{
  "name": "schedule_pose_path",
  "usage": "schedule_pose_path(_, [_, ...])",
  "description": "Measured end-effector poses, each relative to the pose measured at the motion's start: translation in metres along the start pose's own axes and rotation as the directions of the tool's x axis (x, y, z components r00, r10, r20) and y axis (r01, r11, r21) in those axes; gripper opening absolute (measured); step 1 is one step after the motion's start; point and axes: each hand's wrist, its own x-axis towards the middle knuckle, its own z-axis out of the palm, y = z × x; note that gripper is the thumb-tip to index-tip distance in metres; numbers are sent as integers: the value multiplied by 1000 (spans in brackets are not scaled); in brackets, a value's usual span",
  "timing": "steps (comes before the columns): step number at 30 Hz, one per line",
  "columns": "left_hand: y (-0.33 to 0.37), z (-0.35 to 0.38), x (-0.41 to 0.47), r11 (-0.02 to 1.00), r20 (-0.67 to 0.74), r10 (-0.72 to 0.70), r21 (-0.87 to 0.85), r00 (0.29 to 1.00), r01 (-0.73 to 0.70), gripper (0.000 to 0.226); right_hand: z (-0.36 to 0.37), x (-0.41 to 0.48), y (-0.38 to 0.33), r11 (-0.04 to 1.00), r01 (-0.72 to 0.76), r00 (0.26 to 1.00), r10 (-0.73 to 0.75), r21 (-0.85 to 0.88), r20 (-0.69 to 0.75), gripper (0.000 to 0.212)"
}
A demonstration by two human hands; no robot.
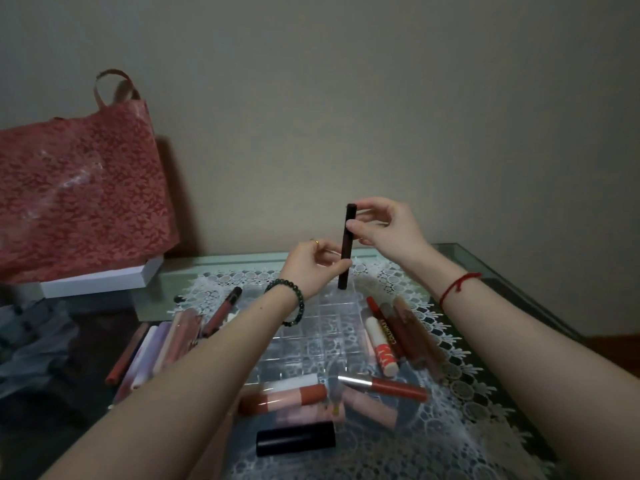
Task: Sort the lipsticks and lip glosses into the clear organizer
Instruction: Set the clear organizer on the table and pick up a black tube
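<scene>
A dark slim lip gloss tube (347, 247) stands upright, its lower end at the far edge of the clear gridded organizer (322, 337). My left hand (311, 268) pinches its lower part, and my right hand (384, 230) pinches its upper part near the cap. The organizer's cells look empty from here. Loose lipsticks and glosses lie around it: a pink and mauve group (162, 344) on the left, red and brown tubes (398, 330) on the right, several more (304, 396) at the front, including a black lipstick case (296, 438).
A white lace doily (460, 410) covers the glass table (519, 268). A red patterned bag (76, 188) stands at the back left on a white box (100, 278). Grey cloth (27, 344) lies at the far left. A plain wall rises behind the table.
</scene>
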Motion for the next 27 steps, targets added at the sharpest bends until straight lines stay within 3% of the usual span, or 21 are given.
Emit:
schedule_pose_path(5, [-14, 4, -3, 998, 19, -9, 60, 1000, 7, 13, 4, -2, 21, 996, 5, 1000, -3, -88, 31, 22])
schedule_pose_path(19, [-20, 8, -7, 996, 31, -45, 79, 998, 42, 19, 3, -6, 32, 997, 7, 999, -3, -82, 42, 23])
schedule_pose_path(27, [-20, 6, -8, 995, 39, -27, 94, 999, 23, 18, 1, -10, 35, 986, -5, 997, 17, -169, 72, 24])
